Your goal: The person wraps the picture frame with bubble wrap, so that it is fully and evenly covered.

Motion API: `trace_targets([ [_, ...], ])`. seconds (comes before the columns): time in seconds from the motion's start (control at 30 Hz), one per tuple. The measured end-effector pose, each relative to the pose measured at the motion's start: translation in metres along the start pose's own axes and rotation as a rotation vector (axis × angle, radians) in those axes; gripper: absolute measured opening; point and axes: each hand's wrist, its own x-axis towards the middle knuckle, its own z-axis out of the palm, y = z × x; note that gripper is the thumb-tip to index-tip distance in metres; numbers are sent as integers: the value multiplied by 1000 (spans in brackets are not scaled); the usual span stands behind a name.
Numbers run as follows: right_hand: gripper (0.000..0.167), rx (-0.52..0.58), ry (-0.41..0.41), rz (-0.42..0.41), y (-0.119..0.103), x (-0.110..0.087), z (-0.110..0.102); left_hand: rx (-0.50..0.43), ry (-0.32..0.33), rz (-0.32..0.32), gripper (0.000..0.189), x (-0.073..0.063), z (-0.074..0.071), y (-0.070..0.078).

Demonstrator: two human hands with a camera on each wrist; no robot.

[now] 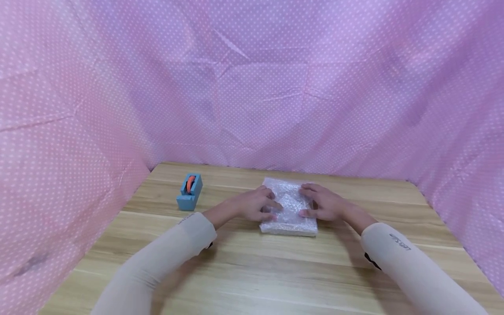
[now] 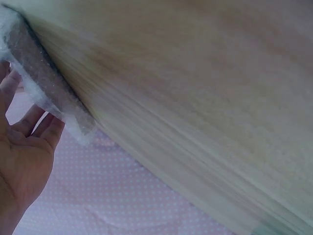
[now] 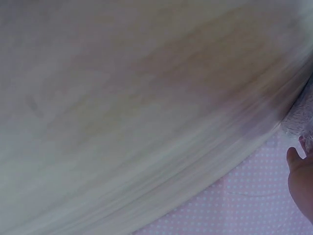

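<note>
A flat rectangular package in clear bubble wrap lies on the wooden table, in the middle of the head view. On its left side rests my left hand, fingers spread over the top and lightly bent. My right hand touches the right side, with thumb and fingers reaching onto the wrap. The left wrist view shows the package's edge beside the fingers of the left hand. Only a corner of the wrap and part of the right hand appear in the right wrist view. What is inside the wrap cannot be made out.
To the left of the package stands a blue tape dispenser with an orange roll core. Pink dotted cloth hangs around the back and sides of the wooden table.
</note>
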Motion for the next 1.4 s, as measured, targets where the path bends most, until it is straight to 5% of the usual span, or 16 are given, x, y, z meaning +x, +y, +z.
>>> trace_targets([
  [0.27,84,-18,-5,1,-2,3,-1,2,106,-67,61,-6,-10,-8],
  [0.47,83,-36,-2,-4,-3,3,-3,-12,167,-42,38,-11,-18,-16],
  [0.7,84,-35,-16,12,-4,2,-3,-34,117,50,23,-8,-10,-20],
  [1.07,76,-49,-7,4,-7,2,3,-82,166,-105,36,-2,0,-7],
  [1.23,62,-109,-27,-37,-9,2,3,20,143,-117,35,3,1,-1],
  [1.4,57,-194,-13,-89,-11,2,-1,127,120,-33,38,4,-1,4],
])
